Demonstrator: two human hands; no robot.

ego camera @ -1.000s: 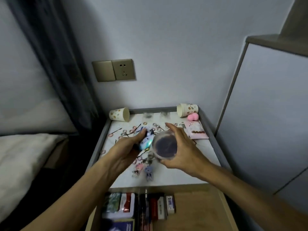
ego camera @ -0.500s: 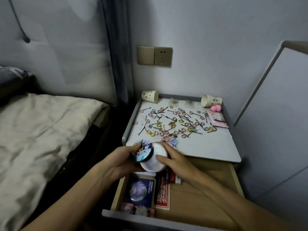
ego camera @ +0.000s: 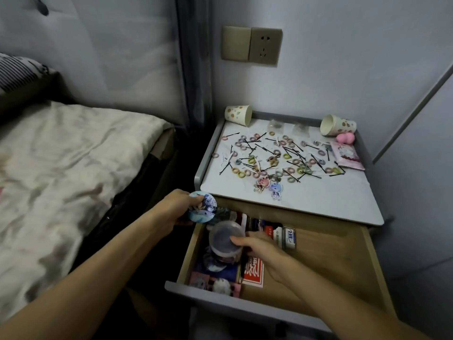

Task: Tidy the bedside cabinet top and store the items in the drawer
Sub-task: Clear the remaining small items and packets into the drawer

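The bedside cabinet top (ego camera: 318, 200) is strewn with several small coloured hair ties (ego camera: 277, 165) and black hairpins. The wooden drawer (ego camera: 326, 261) below it stands pulled out. My left hand (ego camera: 171, 209) holds a round printed badge (ego camera: 202, 209) over the drawer's left edge. My right hand (ego camera: 259, 251) grips a clear round plastic container (ego camera: 226, 240) inside the drawer's left part, over other badges and cards. Two character keychains (ego camera: 268, 187) lie near the top's front edge.
Two paper cups (ego camera: 239, 114) (ego camera: 337, 125) lie tipped at the cabinet's back corners, with a pink sponge (ego camera: 345, 138) and a pink packet (ego camera: 346, 158) at the right. A bed (ego camera: 61, 180) stands on the left, a wall on the right. Small boxes (ego camera: 282, 235) sit in the drawer.
Both hands came down from the cabinet top to the open drawer. The right hand lowered the clear container into the drawer; the left moved apart from it, still holding the badge.
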